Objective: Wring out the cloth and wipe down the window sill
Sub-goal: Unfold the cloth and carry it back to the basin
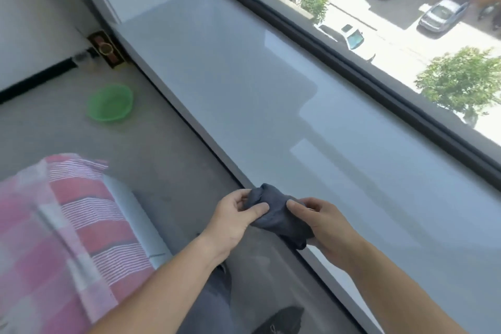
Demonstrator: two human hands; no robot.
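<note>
Bunched dark grey-blue cloth point(276, 214) gripped between both hands, above front edge of glossy white window sill point(271, 106). Left hand point(230, 222) closed on cloth's left end, thumb pressed on top. Right hand point(322, 222) closed on right end. Green plastic basin point(109, 102) seen on grey floor, well apart.

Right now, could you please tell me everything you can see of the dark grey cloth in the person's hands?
The dark grey-blue cloth looks like soft fabric, bunched into a crumpled wad. The left hand pinches one end and the right hand the other, thumbs on top. It sits over the front edge of the glossy white window sill, with a corner hanging down. Whether it touches the sill is unclear.
</note>
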